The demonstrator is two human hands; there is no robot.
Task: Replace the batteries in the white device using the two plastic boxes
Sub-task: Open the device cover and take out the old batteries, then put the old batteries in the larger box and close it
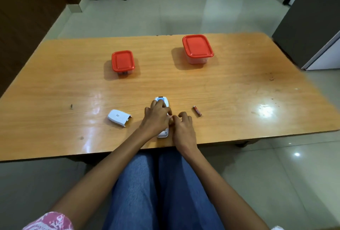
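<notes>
A white cover [118, 120] is lying loose on the desk [239, 91], well to the left of the device [161, 100] and apart from it, its open end pointing toward the device. Beyond the device and to its left, a small box [122, 61] is sitting with its red lid on; dark things are showing through its clear wall, too small to tell. The left hand [156, 117] is lying over the device, its grip curled down around the body and holding it flat, fingertips reaching toward the far end where a small blue label is showing. The device itself is lying lengthwise near the desk's front edge, only its two ends peeking out from under the hand. The right hand [183, 128] is working at the device's right side, fingers bent and meeting the left thumb; whether its grip is holding anything I cannot tell. A red battery [197, 110] is lying just right of the device, untouched. Beyond the device and to its right, a large box [197, 46] is sitting with its lid on.
</notes>
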